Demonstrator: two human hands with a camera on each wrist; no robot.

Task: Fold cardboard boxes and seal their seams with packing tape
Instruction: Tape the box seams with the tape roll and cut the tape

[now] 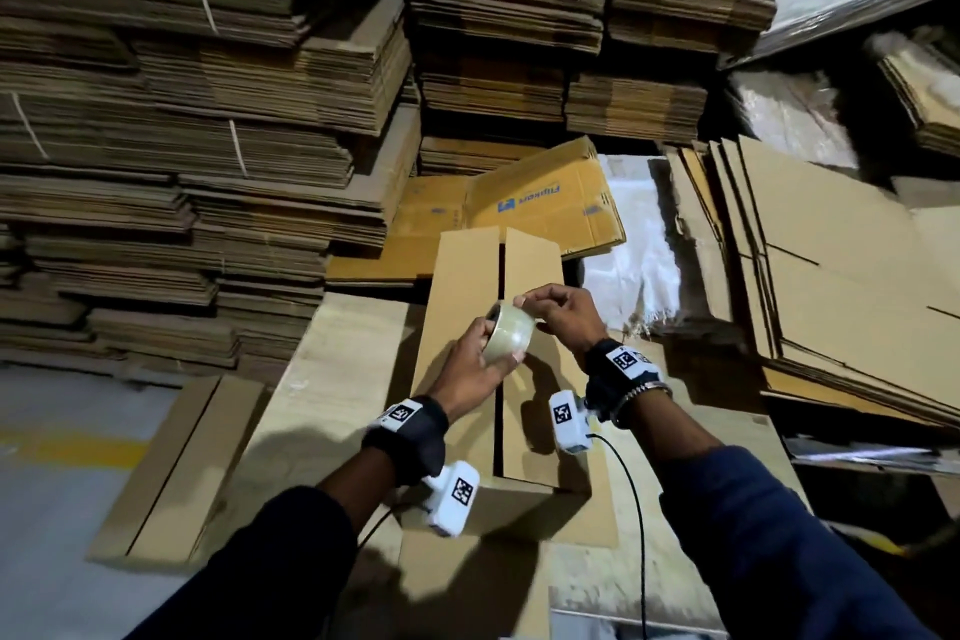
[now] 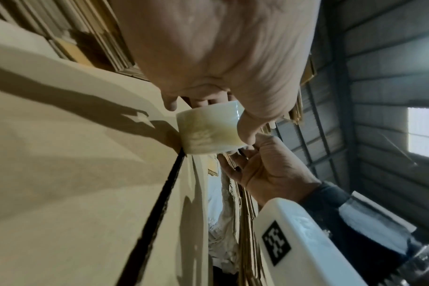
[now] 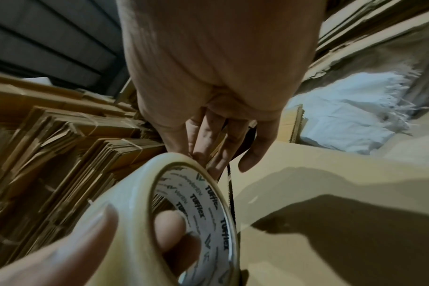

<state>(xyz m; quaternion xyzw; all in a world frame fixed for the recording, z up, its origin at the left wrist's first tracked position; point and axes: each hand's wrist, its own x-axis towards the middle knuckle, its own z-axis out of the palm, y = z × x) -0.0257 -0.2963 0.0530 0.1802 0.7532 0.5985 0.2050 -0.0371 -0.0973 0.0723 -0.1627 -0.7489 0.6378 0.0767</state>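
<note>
Left hand (image 1: 475, 364) grips tape roll (image 1: 511, 334); right hand (image 1: 558, 312) pinches its edge above box (image 1: 462, 276). Taping step; next needs tape end freed, stuck across open seam (image 1: 500, 411).

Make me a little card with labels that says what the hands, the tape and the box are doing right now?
left hand: grips the tape roll, fingers through its core
right hand: fingertips picking at the roll's top edge
tape roll: clear, held above the box, no strip pulled out that shows
box: folded, two top flaps closed
seam: dark gap between flaps, no tape on it yet
around: tall stacks of flat cardboard
</note>
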